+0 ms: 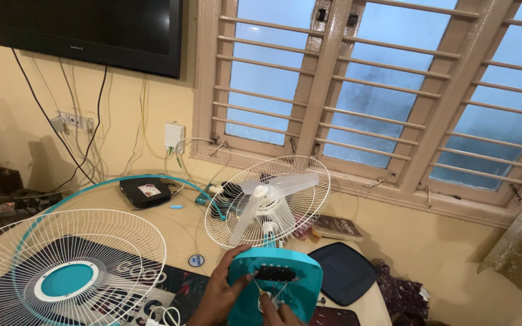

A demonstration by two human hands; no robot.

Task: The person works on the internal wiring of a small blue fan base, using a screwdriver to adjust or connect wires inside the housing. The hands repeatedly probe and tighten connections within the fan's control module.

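So your left hand [220,297] grips the teal fan base [275,284] at the surface's near edge, right hand [278,315] fingers pinching its wires, blades pointing away.

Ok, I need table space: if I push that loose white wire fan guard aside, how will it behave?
The white wire guard probably feels light for its size, being thin open wire. It may flex rather than stay rigid. Lying flat on the table, it should slide, not roll, though the wires could snag the teal ring.

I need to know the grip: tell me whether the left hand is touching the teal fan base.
Touching. The head view shows the left hand wrapped around the left edge of the teal fan base, with its fingers lying on the top face.
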